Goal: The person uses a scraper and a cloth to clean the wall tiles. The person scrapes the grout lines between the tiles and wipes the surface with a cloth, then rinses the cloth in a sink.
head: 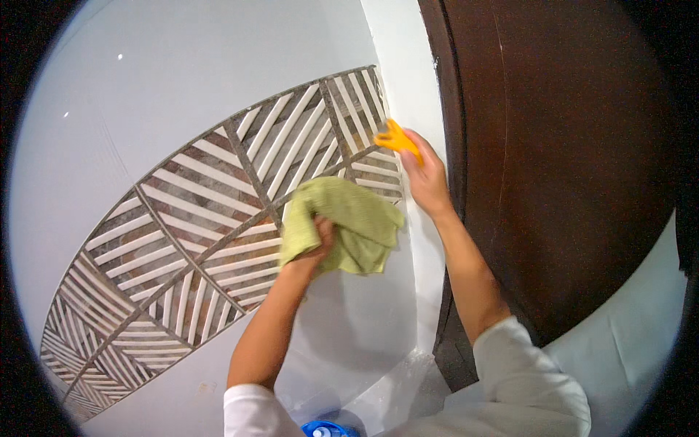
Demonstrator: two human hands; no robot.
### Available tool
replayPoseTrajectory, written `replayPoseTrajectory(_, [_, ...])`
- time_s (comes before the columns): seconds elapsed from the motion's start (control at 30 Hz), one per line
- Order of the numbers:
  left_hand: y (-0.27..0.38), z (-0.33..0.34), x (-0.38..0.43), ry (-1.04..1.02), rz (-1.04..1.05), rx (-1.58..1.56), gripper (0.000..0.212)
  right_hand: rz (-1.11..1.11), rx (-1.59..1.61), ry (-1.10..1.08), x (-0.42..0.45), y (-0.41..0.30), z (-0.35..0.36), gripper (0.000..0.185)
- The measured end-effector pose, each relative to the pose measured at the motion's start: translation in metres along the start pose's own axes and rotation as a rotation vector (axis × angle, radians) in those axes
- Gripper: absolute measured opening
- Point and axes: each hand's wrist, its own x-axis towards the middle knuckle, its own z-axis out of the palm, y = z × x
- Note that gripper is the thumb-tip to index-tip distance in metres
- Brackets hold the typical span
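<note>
A yellow-green cloth hangs in loose folds from my left hand, in front of the lower part of a striped decorative panel. The cloth hides some of my fingers. My right hand grips a small orange plastic tool, whose exact kind cannot be made out. Its end is close to the panel's upper right edge, beside the white corner strip. The patterned panel has raised pale diagonal bars on grey-brown squares, parted by dark grout lines. I cannot tell whether the cloth touches it.
A plain pale wall surrounds the panel. To the right, a white wall edge meets a dark brown wooden door. Down at the bottom is a blue container with a white-topped item inside, near a pale ledge.
</note>
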Motion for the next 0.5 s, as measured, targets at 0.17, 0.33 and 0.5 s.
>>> replayPoseTrajectory(0.17, [-0.054, -0.114, -0.071, 0.153, -0.109, 0.518, 0.046, 0.206, -0.193, -0.153, 0.049, 0.005, 0.017, 0.038])
replayPoseTrajectory(0.33, [-0.111, -0.161, -0.135, 0.215, -0.229, 1.072, 0.042, 0.272, -0.373, -0.171, 0.062, -0.035, 0.039, 0.037])
replayPoseTrajectory(0.5, [-0.101, -0.147, -0.121, 0.233, -0.276, 0.944, 0.041, 0.27, -0.113, 0.039, 0.05, -0.044, 0.05, 0.039])
